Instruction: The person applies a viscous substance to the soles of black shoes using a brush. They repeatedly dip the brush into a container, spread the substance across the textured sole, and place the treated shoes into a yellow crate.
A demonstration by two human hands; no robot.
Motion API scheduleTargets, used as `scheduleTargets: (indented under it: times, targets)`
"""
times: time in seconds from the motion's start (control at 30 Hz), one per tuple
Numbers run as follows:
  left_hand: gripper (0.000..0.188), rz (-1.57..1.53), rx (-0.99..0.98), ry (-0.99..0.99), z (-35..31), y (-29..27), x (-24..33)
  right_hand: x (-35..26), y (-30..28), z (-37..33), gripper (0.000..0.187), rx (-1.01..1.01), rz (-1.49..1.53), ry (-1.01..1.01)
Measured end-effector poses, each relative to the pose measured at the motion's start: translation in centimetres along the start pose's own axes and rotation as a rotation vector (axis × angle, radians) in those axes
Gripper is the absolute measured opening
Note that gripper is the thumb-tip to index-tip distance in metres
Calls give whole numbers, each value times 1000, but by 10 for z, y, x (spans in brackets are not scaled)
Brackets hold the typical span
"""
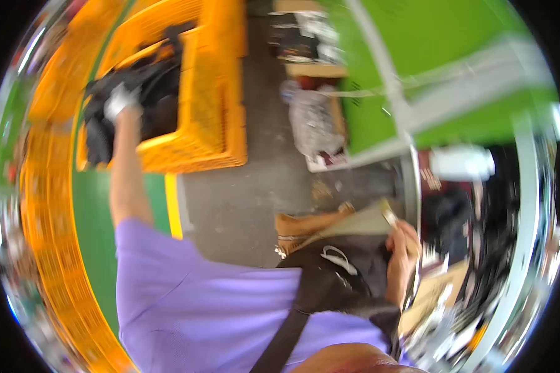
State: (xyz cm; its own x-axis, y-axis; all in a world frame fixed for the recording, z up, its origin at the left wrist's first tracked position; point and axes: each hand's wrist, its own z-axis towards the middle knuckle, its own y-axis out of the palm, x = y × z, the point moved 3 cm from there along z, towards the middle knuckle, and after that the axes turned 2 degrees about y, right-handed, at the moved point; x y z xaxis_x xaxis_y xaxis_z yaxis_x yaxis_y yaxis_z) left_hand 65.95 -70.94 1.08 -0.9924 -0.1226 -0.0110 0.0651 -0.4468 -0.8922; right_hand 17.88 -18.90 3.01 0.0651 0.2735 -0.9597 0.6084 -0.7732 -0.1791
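My left hand (122, 102), in a white glove, is stretched out over an orange plastic crate (199, 118). It touches a heap of black soft items (155, 81) in that crate. Motion smears its fingers, so their grip does not show. Close to my body on the right, my right hand (403, 252) is closed around a small brush-like tool (389, 214) with a pale, yellowish tip. Below that tool lies the dark apron (367, 255) over my front.
Stacked orange crates (46, 242) line the left side. A green table (442, 81) with grey bands stands at the right. Beside it are an open box of packets (308, 37) and a plastic-wrapped bundle (316, 121). Cardboard (435, 295) and mixed goods fill the shelf at lower right.
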Motion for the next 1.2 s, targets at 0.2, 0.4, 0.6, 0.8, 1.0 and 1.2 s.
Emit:
scheduleTargets:
  times: [0.2,0.4,0.6,0.8,1.0,1.2]
  targets:
    - [43,203,305,152,-55,-94,-10,-10,0,13,15,-258,142,-119]
    - [43,-735,378,124,-98,-155,115,1,-62,-2,15,-92,195,-247]
    - [41,-1213,173,364,-171,-237,210,21,-139,-24,15,132,227,-387]
    - [39,-1592,-545,809,-246,-278,323,33,-234,-78,13,397,237,-369]
    - [37,-1554,-1304,1196,-396,-363,442,55,-314,-134,17,668,229,-258]
    - [35,-1294,-2092,1210,-525,-343,564,71,-356,-176,16,885,184,-151]
